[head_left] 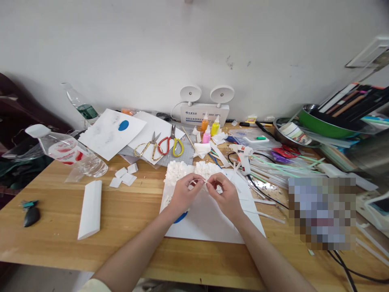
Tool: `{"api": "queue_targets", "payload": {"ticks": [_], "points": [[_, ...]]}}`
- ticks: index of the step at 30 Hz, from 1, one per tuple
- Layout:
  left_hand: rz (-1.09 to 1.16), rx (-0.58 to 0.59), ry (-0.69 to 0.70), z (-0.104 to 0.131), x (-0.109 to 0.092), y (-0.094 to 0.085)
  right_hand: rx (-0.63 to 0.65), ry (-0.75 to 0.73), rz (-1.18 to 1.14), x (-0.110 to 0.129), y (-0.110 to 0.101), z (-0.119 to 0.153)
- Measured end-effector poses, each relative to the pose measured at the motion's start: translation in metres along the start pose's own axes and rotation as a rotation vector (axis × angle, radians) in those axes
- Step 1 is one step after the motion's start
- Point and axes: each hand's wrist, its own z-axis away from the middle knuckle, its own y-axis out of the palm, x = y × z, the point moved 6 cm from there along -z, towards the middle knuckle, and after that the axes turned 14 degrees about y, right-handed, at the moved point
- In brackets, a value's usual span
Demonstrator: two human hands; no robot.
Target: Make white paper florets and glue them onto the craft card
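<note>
My left hand (185, 194) and my right hand (224, 194) meet over a large white sheet (212, 227), fingers pinched closed. Between their fingertips runs a thin white strip (199, 180), likely paper, looped by the left thumb; its exact shape is too small to make out. Just behind the hands, clusters of small crumpled white pieces (176, 171) cover the sheet's far part. A blue patch (181, 217) shows on the sheet beside my left wrist, partly hidden by the forearm.
Left lie a folded white paper (90, 209), small white squares (124, 177) and a tilted plastic bottle (75, 156). Gold-handled scissors (150, 148) and red-and-yellow-handled cutters (172, 144) lie behind. A glue gun (243, 158), paint bottles (215, 126) and scattered strips (267, 170) are right and back.
</note>
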Motion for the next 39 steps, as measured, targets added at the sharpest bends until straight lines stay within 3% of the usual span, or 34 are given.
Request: {"api": "queue_targets", "payload": {"ticks": [6,18,26,34,39], "points": [[0.009,0.024,0.018,0.0,-0.002,0.002,0.1,0.027,-0.027,-0.002,0.006,0.0],[0.006,0.037,0.061,0.0,-0.007,0.002,-0.021,0.028,-0.021,-0.002,-0.001,-0.001],[0.04,0.034,0.065,0.002,-0.007,0.004,-0.11,0.108,-0.05,-0.006,-0.003,0.001],[0.055,0.05,0.039,0.002,-0.005,0.006,-0.247,-0.138,0.037,0.004,-0.008,0.007],[0.038,0.031,0.01,0.002,-0.004,0.004,-0.183,-0.078,0.043,0.003,-0.007,0.004]]}}
